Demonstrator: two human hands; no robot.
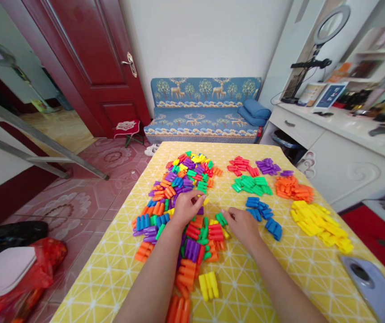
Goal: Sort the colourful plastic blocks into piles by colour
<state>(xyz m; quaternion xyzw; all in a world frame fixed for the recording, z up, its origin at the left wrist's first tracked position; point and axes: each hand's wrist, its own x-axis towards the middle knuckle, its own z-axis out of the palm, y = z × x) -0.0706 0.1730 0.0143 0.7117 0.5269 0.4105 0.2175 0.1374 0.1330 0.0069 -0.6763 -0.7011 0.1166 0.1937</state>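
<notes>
A mixed heap of colourful plastic blocks, each like short rounded tubes joined side by side, spreads over the left and middle of the table. My left hand is over this heap, its fingers pinched at a small yellow block. At the heap's right edge, my right hand has its thumb and fingertips closed at a green block. Single-colour groups lie to the right: red, purple, green, orange, blue and yellow blocks.
A yellow patterned cloth covers the table. At its right front edge lies a phone. Beyond the table stands a blue sofa. A white cabinet is on the right; bags sit on the floor at left.
</notes>
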